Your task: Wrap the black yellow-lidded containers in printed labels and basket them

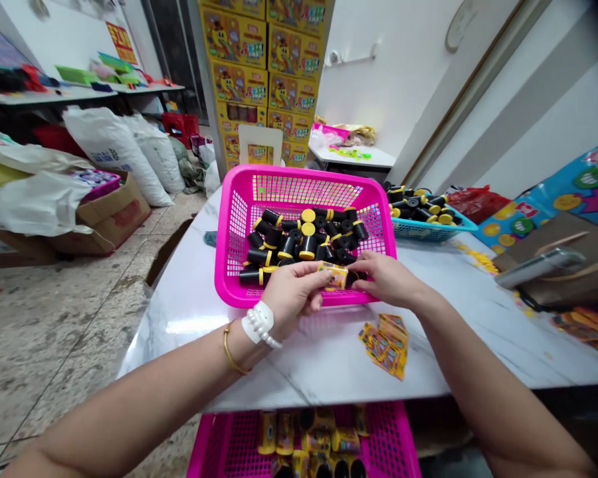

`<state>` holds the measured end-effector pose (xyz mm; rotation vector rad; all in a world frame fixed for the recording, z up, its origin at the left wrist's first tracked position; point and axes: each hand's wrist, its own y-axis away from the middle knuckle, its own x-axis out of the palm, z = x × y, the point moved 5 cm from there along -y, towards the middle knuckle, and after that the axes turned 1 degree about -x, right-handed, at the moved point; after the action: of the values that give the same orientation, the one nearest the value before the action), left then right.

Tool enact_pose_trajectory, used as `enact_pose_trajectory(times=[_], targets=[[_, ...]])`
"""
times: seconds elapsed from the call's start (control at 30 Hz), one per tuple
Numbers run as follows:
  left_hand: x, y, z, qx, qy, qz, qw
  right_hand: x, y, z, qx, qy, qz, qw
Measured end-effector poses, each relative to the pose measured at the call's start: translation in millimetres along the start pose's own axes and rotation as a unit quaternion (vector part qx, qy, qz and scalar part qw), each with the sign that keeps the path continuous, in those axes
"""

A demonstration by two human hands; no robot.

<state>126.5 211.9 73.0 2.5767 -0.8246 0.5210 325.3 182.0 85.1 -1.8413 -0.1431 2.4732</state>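
My left hand (294,291) and my right hand (386,279) meet at the near rim of a pink basket (229,265). Between their pinched fingers is a small cylinder wrapped in a yellow printed label (333,273). The basket holds several black cylinders with yellow caps (303,242). A loose pile of yellow printed labels (387,344) lies on the white marble table (189,312) just below my right hand. My left wrist wears a white bead bracelet and a gold bangle.
A second pink basket (214,445) with labelled cylinders sits below the table's near edge. A blue basket (428,229) of black cylinders stands behind on the right. A brown bag (568,265) lies far right. Sacks, cartons and stacked yellow boxes (264,73) fill the floor and back.
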Motion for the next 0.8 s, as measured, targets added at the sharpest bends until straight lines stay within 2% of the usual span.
enact_pose_trajectory(times=[0.07, 0.17, 0.23, 0.3, 0.37, 0.43, 0.5, 0.6, 0.8], targets=[[-2.6, -2.9, -3.4, -0.016, 0.033, -0.001, 0.999, -3.2, -8.8, -0.9, -0.010, -0.009, -0.002, 1.000], [-6.0, -5.8, -4.8, -0.038, 0.075, -0.005, 0.996, -8.6, -2.8, 3.9, -0.019, -0.039, -0.025, 0.999], [-6.7, -6.8, -4.3, -0.046, 0.088, -0.003, 0.995, -11.5, 10.0, 8.4, -0.019, -0.144, -0.045, 0.988], [-6.1, -7.0, -3.3, -0.048, 0.090, 0.001, 0.995, -13.2, 24.7, 13.5, -0.011, -0.310, -0.072, 0.948], [-5.1, -6.7, -1.9, -0.049, 0.091, 0.000, 0.995, -11.8, 37.2, 19.0, 0.008, -0.455, -0.101, 0.885], [-4.1, -6.4, -0.6, -0.051, 0.093, -0.002, 0.994, -8.0, 44.9, 25.2, 0.033, -0.518, -0.125, 0.845], [-3.0, -6.4, 0.3, -0.051, 0.093, 0.006, 0.994, -3.8, 47.5, 31.0, 0.055, -0.541, -0.134, 0.828], [-2.1, -7.0, 0.6, -0.043, 0.095, 0.025, 0.994, -3.1, 46.2, 35.1, 0.073, -0.535, -0.143, 0.829], [-1.9, -6.5, 2.6, -0.031, 0.091, 0.044, 0.994, -11.7, 45.6, 39.2, 0.055, -0.485, -0.142, 0.861]])
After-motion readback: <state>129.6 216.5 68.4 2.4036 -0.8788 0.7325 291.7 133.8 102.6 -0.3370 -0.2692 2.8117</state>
